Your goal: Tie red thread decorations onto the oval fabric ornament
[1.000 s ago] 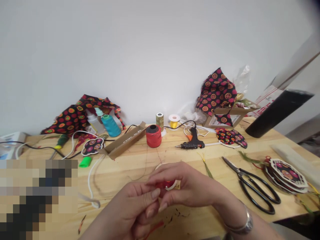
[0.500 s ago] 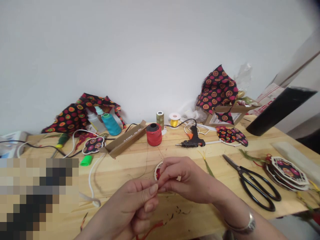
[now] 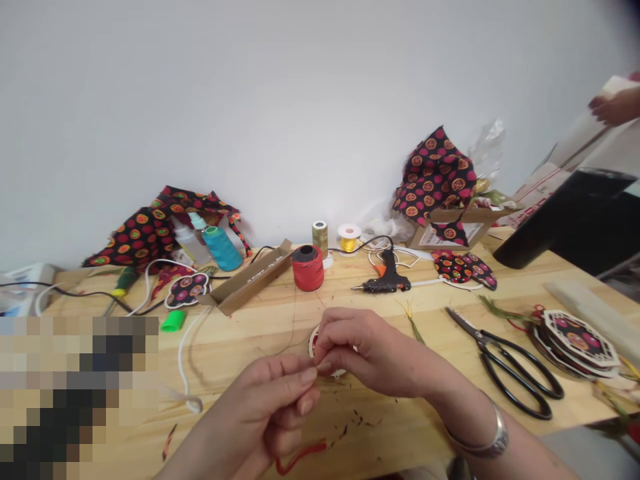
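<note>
My left hand (image 3: 270,413) is closed in a pinch at the front of the wooden table (image 3: 250,327), thumb and forefinger pressed on a red cord (image 3: 300,457) that hangs below it. My right hand (image 3: 365,353) is closed too, fingertips meeting the left ones, holding a small round white-rimmed ornament (image 3: 314,341) that is mostly hidden behind the fingers. A thin thread runs from the hands up to a red thread spool (image 3: 307,268) further back.
Black scissors (image 3: 510,373) lie right of my hands, a glue gun (image 3: 385,283) behind them. Patterned fabric (image 3: 150,230), bottles, a teal spool (image 3: 220,248), a cardboard strip (image 3: 247,283) and finished ornaments (image 3: 577,340) sit around. Another person's hand (image 3: 615,107) shows at the top right.
My hands have shifted slightly away from me and the ornament has turned behind my right fingers. The red cord now shows more below my left hand. Another person's hand has appeared top right.
</note>
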A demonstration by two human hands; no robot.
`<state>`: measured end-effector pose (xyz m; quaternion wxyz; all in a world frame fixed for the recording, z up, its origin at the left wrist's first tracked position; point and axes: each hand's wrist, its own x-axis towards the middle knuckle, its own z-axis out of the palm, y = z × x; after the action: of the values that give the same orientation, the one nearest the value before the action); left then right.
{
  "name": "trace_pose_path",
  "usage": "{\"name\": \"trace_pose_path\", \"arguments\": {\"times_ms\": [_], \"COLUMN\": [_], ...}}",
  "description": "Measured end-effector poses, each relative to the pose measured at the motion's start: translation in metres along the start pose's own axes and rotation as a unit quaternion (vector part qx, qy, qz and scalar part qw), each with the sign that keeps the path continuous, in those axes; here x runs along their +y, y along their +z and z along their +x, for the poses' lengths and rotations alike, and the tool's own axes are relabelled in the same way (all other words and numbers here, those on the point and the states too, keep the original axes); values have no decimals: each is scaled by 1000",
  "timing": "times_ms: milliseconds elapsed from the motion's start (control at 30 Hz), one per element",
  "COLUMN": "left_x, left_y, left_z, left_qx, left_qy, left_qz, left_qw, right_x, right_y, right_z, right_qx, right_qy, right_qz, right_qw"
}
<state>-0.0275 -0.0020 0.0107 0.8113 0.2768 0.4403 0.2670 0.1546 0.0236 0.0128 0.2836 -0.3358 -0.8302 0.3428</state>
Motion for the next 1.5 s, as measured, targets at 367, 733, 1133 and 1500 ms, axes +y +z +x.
{"name": "trace_pose_path", "arguments": {"times_ms": [367, 733, 1133, 1500], "left_x": [-6, -3, -5, -3], "left_y": [0, 0, -3, -1], "left_z": [2, 3, 5, 6], "left_qx": [62, 126, 159, 174], "left_qy": [37, 71, 85, 93], "left_qz": [61, 5, 2, -7], "left_qw": [996, 990, 984, 980], "right_x": [2, 54, 56, 62], "right_y": [-5, -42, -45, -57], "right_z": [-6, -145, -172, -188], "right_qx": [82, 95, 99, 84], "right_qy": [22, 401, 445, 512], "right_qz": [-61, -472, -480, -425], "right_qw": [995, 779, 750, 742]}}
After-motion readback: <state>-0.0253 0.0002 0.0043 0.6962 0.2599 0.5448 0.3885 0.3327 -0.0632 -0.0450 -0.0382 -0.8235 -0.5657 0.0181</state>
